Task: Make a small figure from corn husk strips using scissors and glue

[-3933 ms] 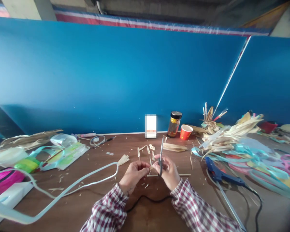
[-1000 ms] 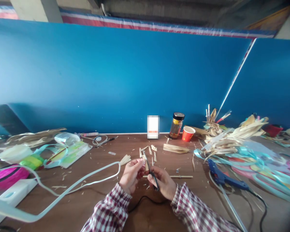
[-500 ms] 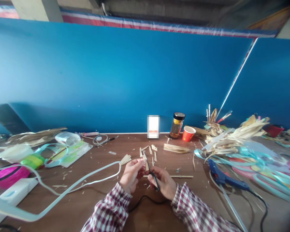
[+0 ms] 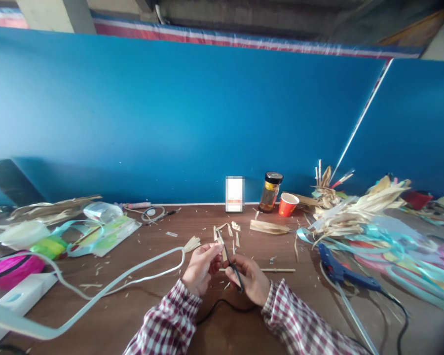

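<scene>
My right hand (image 4: 254, 280) is closed on a pair of dark-handled scissors (image 4: 238, 278), whose blades point away from me and to the left. With thumb and fingertips pressed together, my left hand (image 4: 202, 268) pinches a small pale strip of corn husk (image 4: 224, 253) beside the blades. Most of that strip is hidden by fingers and scissors. Small cut husk pieces (image 4: 237, 239) lie on the brown table (image 4: 163, 315) just beyond both hands. A thin stick (image 4: 281, 270) rests behind my right hand, and a fanned husk piece (image 4: 192, 243) is left of my left hand.
A lidded jar (image 4: 271, 193) and a red paper cup (image 4: 289, 204) stand at the back. To the right lie a blue glue gun (image 4: 346, 273) and heaped husks (image 4: 370, 207) with ribbons. A pale cable-like loop (image 4: 133, 271) and a power strip (image 4: 22, 301) occupy the left.
</scene>
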Action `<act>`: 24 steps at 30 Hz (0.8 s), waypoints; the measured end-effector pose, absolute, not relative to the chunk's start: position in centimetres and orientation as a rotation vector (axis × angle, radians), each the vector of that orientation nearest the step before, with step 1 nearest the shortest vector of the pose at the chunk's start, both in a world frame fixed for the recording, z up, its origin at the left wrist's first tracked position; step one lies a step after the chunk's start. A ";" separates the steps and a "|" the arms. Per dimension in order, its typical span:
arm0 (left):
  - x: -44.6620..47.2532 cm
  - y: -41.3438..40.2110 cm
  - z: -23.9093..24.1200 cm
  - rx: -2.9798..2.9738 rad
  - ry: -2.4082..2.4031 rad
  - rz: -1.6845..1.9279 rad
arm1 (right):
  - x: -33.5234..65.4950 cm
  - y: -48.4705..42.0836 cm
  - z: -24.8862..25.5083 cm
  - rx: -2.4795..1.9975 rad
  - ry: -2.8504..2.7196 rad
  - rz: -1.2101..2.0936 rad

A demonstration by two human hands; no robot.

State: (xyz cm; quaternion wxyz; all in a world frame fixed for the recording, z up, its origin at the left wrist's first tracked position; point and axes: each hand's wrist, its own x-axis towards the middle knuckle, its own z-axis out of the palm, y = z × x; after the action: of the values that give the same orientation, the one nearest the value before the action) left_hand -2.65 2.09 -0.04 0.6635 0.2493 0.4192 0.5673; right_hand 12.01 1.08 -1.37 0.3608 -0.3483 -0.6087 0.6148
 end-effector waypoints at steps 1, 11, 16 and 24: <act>-2.6 2.1 -0.1 0.565 0.944 1.283 | 12.0 1.1 -1.3 -0.897 -1.564 1.586; -2.6 1.9 0.3 0.619 0.992 1.248 | 11.9 1.6 -1.5 -0.905 -1.442 1.472; -2.5 1.8 0.3 0.828 0.967 1.161 | 12.6 2.3 -1.1 -0.959 -1.362 1.188; -2.1 1.3 1.0 0.967 1.114 1.007 | 13.0 2.5 -0.6 -0.994 -1.352 1.144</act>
State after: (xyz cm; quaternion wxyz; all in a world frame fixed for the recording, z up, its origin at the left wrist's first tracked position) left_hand -2.10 1.34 1.02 0.6269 0.4218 0.4859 0.4392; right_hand 12.96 2.52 -0.56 0.5272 -0.4159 -0.5656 0.4787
